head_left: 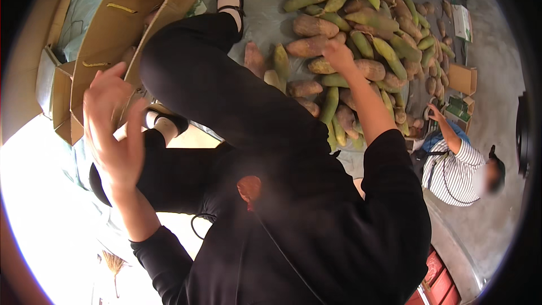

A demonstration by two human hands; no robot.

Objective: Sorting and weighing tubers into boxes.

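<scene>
My right hand (340, 56) is over a pile of long root vegetables that look like radishes, some green, some reddish-brown. Its fingers bend downward, blurred and partly hidden, beside the end of a reddish-brown radish (306, 47); whether they grip it I cannot tell. A green radish (389, 56) lies just right of the hand. My left hand (116, 127) is raised with its fingers apart and nothing in them, slightly smeared by motion. Nearest to it is a large open cardboard box (121, 8) at the upper left, whose inside is mostly hidden.
My bent legs (209, 79) lie between the box and the pile. A person in a striped shirt (451, 169) reaches toward the pile's far right side. Smaller boxes (462, 79) stand past the pile. A straw broom (114, 262) is at the lower left, red crates (440, 282) at the lower right.
</scene>
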